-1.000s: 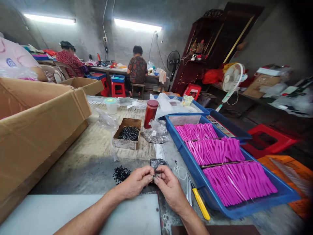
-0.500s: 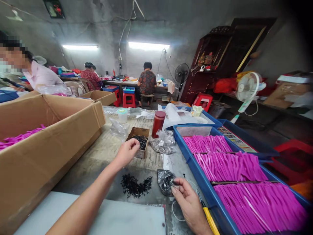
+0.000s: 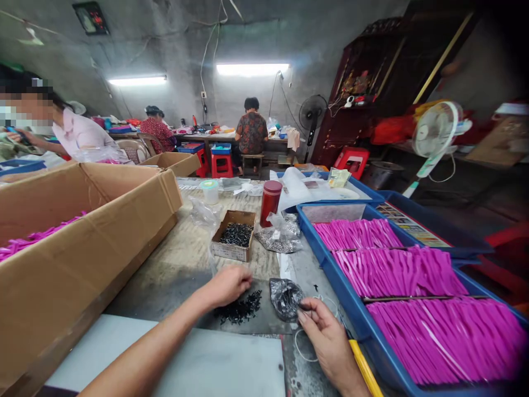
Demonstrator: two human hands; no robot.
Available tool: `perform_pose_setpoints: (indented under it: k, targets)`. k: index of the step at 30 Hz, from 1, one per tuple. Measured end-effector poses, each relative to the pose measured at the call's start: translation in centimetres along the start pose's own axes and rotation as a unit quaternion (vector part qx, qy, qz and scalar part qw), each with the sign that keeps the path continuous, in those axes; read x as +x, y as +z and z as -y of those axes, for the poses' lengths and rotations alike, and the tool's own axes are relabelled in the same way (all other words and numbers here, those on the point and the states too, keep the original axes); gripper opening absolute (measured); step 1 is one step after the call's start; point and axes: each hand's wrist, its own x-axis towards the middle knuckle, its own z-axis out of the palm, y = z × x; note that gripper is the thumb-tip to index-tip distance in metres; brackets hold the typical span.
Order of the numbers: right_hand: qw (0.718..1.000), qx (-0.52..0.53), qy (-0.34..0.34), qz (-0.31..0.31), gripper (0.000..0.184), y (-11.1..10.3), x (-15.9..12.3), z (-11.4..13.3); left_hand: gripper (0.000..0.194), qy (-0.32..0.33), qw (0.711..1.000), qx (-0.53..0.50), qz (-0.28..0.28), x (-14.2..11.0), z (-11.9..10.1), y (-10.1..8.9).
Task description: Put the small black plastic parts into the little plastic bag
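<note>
My left hand (image 3: 232,285), its fingers curled together and slightly smeared, is over the back left of a loose pile of small black pieces (image 3: 246,309). Whatever it may hold is hidden. Close by on the right, my right hand (image 3: 328,336) pinches the right edge of a small black plastic bag (image 3: 286,299) between thumb and fingers. The bag lies with its mouth spread on the dark work surface. Behind my left hand stands a small open cardboard box (image 3: 231,252) with many small dark pieces in it.
A large carton (image 3: 124,237) with magenta strips flanks the left. On the right, a blue tray (image 3: 326,270) holds rows of magenta strips (image 3: 438,336); a yellow-handled tool (image 3: 363,366) lies beside it. A dark red canister (image 3: 270,204) and a clear bag (image 3: 281,237) stand farther back.
My left hand has moved from the small cardboard box toward me, down to the black pile. My right hand stays at the plastic bag. The view has shifted slightly.
</note>
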Motion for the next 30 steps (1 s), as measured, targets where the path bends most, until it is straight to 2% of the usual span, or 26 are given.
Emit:
perform_pose_setpoints:
  k: [3,9,14,20,26,30]
  targets:
    - [1.000,0.000,-0.002,0.004,0.026,0.0,0.0,0.0,0.015,-0.017,0.999,0.015,0.030,-0.4,0.1,1.2]
    - [1.000,-0.017,-0.003,-0.002,0.022,0.2,-0.1,0.0,0.016,-0.033,0.996,0.054,0.059,0.0,-0.1,1.8]
    - [1.000,-0.015,-0.005,-0.001,0.020,0.3,-0.1,0.1,0.020,-0.028,0.997,0.066,0.039,-0.4,0.0,2.1]
    - [1.000,-0.017,-0.017,-0.009,0.020,0.4,-0.3,0.4,0.018,-0.041,0.998,0.046,0.011,-0.7,0.4,1.3]
    - [0.999,-0.035,-0.020,-0.013,0.018,0.5,-0.3,0.2,0.014,-0.027,0.996,0.065,0.051,-0.3,-0.4,2.0]
    - [0.999,-0.042,-0.026,-0.001,0.017,0.4,-0.3,0.3,0.016,-0.030,0.994,0.091,0.052,-0.3,-0.4,2.5]
